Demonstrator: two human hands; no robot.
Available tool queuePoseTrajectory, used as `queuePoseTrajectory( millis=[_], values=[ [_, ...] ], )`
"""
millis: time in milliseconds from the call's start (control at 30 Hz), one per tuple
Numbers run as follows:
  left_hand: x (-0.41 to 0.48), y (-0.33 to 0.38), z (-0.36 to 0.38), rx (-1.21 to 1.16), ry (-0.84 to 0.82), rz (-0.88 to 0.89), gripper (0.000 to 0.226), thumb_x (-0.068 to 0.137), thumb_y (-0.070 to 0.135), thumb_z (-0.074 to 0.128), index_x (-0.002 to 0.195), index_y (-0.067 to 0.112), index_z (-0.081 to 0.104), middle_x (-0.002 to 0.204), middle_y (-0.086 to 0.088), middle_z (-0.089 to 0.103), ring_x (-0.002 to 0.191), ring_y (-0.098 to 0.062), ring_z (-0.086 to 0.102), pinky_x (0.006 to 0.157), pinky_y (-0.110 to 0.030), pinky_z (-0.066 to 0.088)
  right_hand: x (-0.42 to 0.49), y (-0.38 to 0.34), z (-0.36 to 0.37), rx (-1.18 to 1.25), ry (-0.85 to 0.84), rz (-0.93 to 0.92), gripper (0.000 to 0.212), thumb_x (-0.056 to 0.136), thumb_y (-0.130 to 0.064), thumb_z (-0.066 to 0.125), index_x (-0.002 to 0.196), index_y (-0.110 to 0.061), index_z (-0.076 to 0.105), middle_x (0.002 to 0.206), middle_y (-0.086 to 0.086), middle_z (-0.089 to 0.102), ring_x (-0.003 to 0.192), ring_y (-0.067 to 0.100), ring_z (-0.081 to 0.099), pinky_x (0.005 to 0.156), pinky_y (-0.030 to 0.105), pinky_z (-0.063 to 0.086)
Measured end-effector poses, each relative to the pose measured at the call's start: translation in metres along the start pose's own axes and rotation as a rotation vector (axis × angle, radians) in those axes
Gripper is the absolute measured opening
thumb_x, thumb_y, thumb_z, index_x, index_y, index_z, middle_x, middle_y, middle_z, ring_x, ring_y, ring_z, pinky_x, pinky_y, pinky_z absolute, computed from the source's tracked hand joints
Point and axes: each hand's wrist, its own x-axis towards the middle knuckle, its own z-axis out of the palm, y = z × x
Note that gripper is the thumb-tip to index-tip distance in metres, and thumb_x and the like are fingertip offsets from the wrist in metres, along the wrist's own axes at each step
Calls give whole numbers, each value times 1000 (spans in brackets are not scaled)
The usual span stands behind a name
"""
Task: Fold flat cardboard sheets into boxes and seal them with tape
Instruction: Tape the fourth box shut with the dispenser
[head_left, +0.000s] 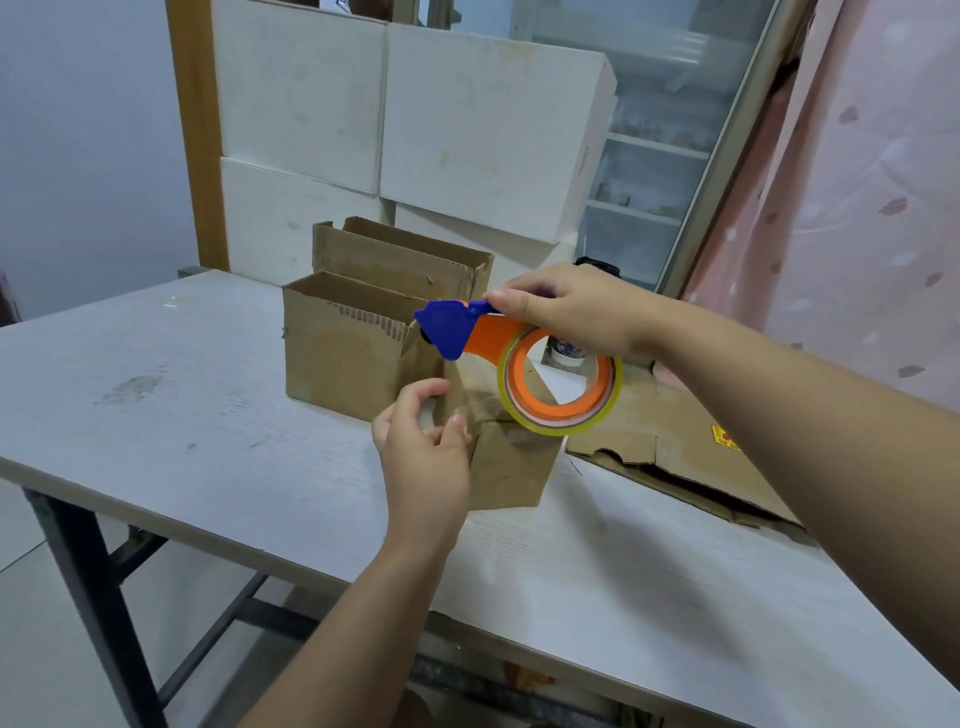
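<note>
The right hand (566, 312) grips the orange tape dispenser (488, 338) above the small cardboard box (511, 467) at the middle of the white desk (208, 441). The left hand (423, 452) curls at the box's left corner; whether it pinches tape I cannot tell. Two open boxes (343, 358) stand just behind, and flat cardboard sheets (675, 447) lie toward the right edge. Stacked white cartons (467, 119) and a pink curtain (857, 182) stand beyond.
</note>
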Motion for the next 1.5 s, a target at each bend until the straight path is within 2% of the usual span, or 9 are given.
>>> queuePoseTrajectory(
  millis=[100,200,567,767,900,1067,1333,1433,1500],
  values=[
    [-6,-4,0,-13,21,1,24,94,11,56,108,31,54,126,5,41,76,17,57,57,-3,44,3,-1,-2,-24,3,-50,41,93,-56,41,126,-38,58,97,-20,58,83,-2,51,71,15,36],
    [-9,-7,-1,-24,26,-2,22,94,15,55,110,31,53,127,6,40,85,-2,59,59,-3,44,8,-3,-2,-14,24,-91,43,89,-58,46,124,-37,60,110,-15,62,96,4,56,80,19,42],
    [-4,-8,4,-50,46,-32,22,94,14,56,110,29,53,124,8,40,84,-7,60,61,-8,46,21,-1,3,25,21,-128,59,68,-67,53,120,-41,63,102,-25,61,90,-5,57,73,12,39],
    [-7,-10,13,-23,81,-11,25,93,14,56,102,37,51,123,7,39,74,-6,60,64,-11,49,22,19,9,134,115,-62,57,69,-68,48,117,-43,64,76,-24,61,64,-10,51,61,18,34],
    [-7,-9,17,9,87,-4,27,93,14,57,105,36,48,126,4,37,76,18,53,59,-4,46,20,25,11,177,107,-67,50,74,-67,49,117,-45,62,91,-24,65,80,-2,56,67,22,39],
    [-6,-8,19,25,106,-9,30,92,13,57,90,40,43,122,3,37,76,-7,58,58,-6,47,20,24,12,181,104,-74,56,72,-67,48,121,-42,62,97,-18,66,80,4,55,68,23,38],
    [-2,-22,22,144,129,-141,17,93,19,58,89,31,46,113,4,34,76,-3,48,75,-27,51,19,21,14,185,100,-78,56,70,-69,50,118,-43,63,106,-16,67,94,5,58,77,24,43],
    [-13,-28,18,288,171,83,36,85,0,60,106,28,49,115,8,32,96,-10,51,80,-19,49,20,21,14,183,91,-63,42,82,-59,56,119,-41,64,108,-16,66,87,1,57,71,19,39],
    [-25,-33,19,339,107,309,54,80,-10,50,127,16,50,126,9,36,118,1,40,91,-8,39,21,21,13,179,94,-65,37,84,-56,58,117,-42,65,106,-18,66,83,-4,56,67,15,37]
  ],
)
